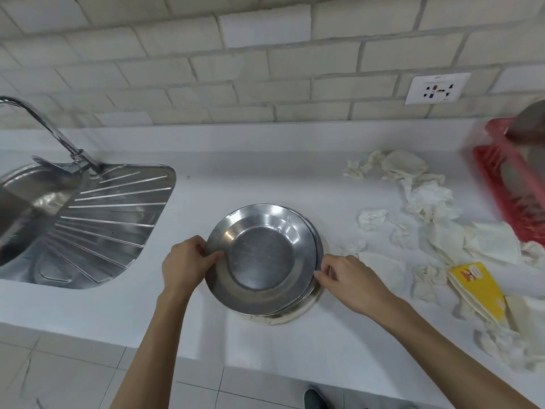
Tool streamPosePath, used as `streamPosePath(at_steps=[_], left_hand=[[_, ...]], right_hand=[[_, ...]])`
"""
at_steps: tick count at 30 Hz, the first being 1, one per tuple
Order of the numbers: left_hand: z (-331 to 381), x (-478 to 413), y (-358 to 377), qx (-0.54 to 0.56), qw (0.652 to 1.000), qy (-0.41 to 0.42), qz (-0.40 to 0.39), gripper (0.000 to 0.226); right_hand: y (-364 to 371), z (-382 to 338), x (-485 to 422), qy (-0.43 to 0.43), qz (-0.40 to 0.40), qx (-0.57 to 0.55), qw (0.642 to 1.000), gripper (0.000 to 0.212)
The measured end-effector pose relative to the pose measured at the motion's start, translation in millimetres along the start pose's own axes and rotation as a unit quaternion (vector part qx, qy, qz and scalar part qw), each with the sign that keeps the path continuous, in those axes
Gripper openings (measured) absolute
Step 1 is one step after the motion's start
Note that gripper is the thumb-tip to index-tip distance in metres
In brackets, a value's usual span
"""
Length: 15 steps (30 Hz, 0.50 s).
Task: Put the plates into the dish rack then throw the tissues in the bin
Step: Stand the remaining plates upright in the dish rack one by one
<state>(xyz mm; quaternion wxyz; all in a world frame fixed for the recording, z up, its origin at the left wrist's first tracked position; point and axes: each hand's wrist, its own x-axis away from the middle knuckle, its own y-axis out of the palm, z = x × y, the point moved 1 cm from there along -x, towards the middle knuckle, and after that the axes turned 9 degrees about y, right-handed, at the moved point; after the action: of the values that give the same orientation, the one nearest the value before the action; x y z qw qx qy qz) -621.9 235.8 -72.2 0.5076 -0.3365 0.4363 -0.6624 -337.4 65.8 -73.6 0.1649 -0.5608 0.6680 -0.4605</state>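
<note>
Just right of the sink, on the white bench, we see a stack of shiny, shallow steel plates, the top one scuffed in its well. Our left hand has its grip clamped on the rim nearest the sink, thumb on top. Our right hand pinches the far rim. Farther from the sink lie crumpled tissues, then a blurred red dish rack, perhaps holding a plate.

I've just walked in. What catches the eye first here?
A stack of shiny round steel plates sits on the white counter, its rim held by the left hand and right hand. Crumpled white tissues litter the counter to its right, before a red plastic dish rack.
</note>
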Motion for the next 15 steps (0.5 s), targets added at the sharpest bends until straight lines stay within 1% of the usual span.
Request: streamPosePath(at_steps=[2, 3, 5, 8, 13, 15], left_hand=[[0, -2, -6, -0.008, 1.0, 0.006, 0.024, 0.034], [-1, -3, -9, 0.011, 0.999, 0.011, 0.037, 0.033], [-3, -3, -15, 0.1, 0.992, 0.016, 0.068, 0.028], [4, 3, -24, 0.211, 0.972, 0.01, 0.104, 0.022], [37, 22, -24, 0.323, 0.94, 0.008, 0.109, 0.018], [56, 30, -21, 0.363, 0.926, 0.017, 0.102, 0.015]], right_hand=[[-3, 3, 3, 0.003, 0.008, 0.001, 1.0, 0.027], [-4, 5, 4, 0.004, 0.01, 0.001, 1.0, 0.028], [-6, 10, 5, 0.012, 0.012, -0.017, 1.0, 0.029], [-10, 18, 4, 0.03, 0.008, -0.087, 0.996, 0.031], [-26, 28, 3, 0.06, -0.004, -0.218, 0.974, 0.022], [-36, 35, 5, 0.066, 0.003, -0.242, 0.968, 0.024]])
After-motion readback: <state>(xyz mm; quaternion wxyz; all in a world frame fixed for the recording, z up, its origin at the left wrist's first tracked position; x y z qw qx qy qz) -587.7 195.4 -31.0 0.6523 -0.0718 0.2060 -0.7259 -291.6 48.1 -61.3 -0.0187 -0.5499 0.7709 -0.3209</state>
